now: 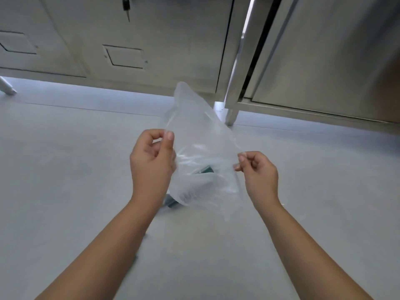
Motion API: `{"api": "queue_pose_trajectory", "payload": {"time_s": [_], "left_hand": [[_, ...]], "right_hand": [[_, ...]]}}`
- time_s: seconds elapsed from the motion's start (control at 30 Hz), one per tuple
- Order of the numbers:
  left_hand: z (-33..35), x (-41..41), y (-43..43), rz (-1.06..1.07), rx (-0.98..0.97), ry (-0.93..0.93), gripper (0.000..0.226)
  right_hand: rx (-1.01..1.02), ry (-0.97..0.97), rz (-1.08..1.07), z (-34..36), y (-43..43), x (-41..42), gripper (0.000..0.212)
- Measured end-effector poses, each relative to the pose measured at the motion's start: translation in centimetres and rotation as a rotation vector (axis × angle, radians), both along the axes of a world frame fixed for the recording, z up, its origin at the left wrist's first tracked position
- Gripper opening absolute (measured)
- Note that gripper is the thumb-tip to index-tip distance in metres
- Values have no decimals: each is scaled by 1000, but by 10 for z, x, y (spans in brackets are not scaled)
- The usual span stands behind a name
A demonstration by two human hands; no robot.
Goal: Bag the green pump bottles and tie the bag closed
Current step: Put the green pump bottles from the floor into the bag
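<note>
Two bare hands hold a clear plastic bag up over a grey floor. The left hand pinches the bag's left edge between thumb and fingers; the right hand, apart from it, pinches the right edge. Dark green pump bottles show dimly behind the film, low between the wrists. Steel cabinets stand at the far side.

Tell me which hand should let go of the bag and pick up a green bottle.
Left, probably. The left hand pinches the clear bag directly above the green bottle lying beside its wrist; the right hand is across the bag and can hold it.
</note>
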State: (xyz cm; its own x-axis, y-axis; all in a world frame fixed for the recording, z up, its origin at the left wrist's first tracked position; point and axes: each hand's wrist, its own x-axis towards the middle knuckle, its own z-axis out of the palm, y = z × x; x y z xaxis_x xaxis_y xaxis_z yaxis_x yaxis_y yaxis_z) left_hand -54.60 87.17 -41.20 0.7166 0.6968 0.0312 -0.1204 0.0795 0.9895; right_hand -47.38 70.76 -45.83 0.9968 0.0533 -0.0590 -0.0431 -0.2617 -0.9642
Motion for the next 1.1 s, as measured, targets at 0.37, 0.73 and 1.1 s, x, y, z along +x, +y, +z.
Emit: {"api": "queue_pose_trajectory", "payload": {"time_s": [0.37,0.73,1.1], "left_hand": [[-94,-16,-57,-125,46,-45,16],[-118,-37,-104,-220,197,6,22],[-141,-43,-133,-272,46,97,18]], "right_hand": [[-51,-74,-55,-90,-54,15,17],[-166,21,-145,-121,-164,-37,22],[-362,175,-233,-191,-258,-98,32]]}}
